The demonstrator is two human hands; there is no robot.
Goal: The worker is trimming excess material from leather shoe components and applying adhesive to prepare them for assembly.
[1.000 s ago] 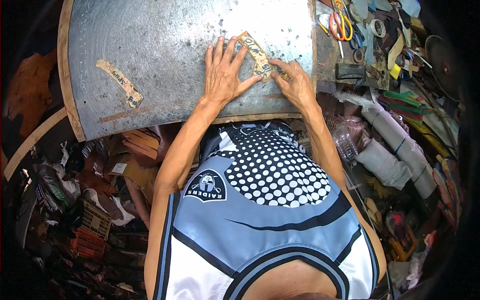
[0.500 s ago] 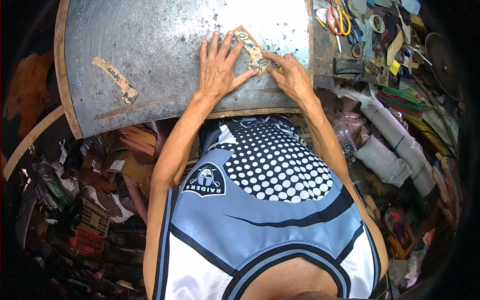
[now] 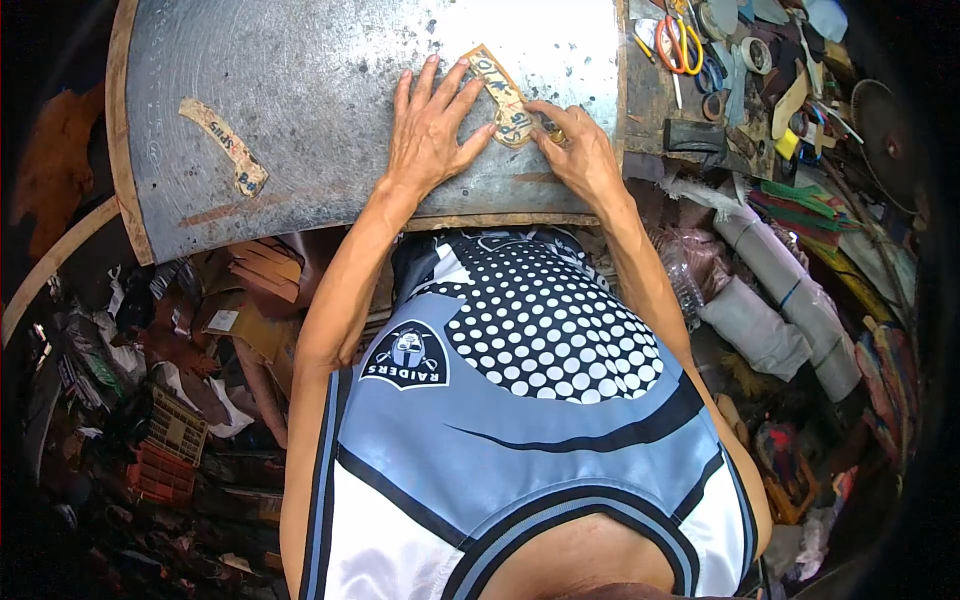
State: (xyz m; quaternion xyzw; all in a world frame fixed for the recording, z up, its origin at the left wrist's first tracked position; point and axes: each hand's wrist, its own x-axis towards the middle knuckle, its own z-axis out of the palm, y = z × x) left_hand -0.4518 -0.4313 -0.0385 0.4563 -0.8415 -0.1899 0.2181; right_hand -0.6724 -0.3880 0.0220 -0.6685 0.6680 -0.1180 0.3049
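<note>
A curved, tan pattern piece [image 3: 509, 105] with blue handwriting lies on the metal-topped table [image 3: 330, 90], a brown material showing along its upper edge. My left hand [image 3: 432, 130] rests flat to its left, fingers spread, with fingertips at the piece's upper left side. At the lower right edge of the piece, my right hand [image 3: 580, 150] is closed in a pinch around something small with a yellowish glint. The fingers mostly hide that object. Farther left lies a second curved pattern piece [image 3: 222, 140], similarly marked and untouched.
A wooden rim [image 3: 122, 130] edges the table. On the side bench at right are orange-handled scissors [image 3: 680, 45], a tape roll [image 3: 757, 55], a dark block [image 3: 695, 136] and several scraps. Wrapped rolls [image 3: 760, 325] stand below. Cardboard [image 3: 262, 325] and crates [image 3: 162, 470] clutter the lower left.
My left hand has shifted slightly left and up, its thumb drawing back from the pattern piece's lower end. The right hand stays pinched at nearly the same spot. The whole view has tilted slightly.
</note>
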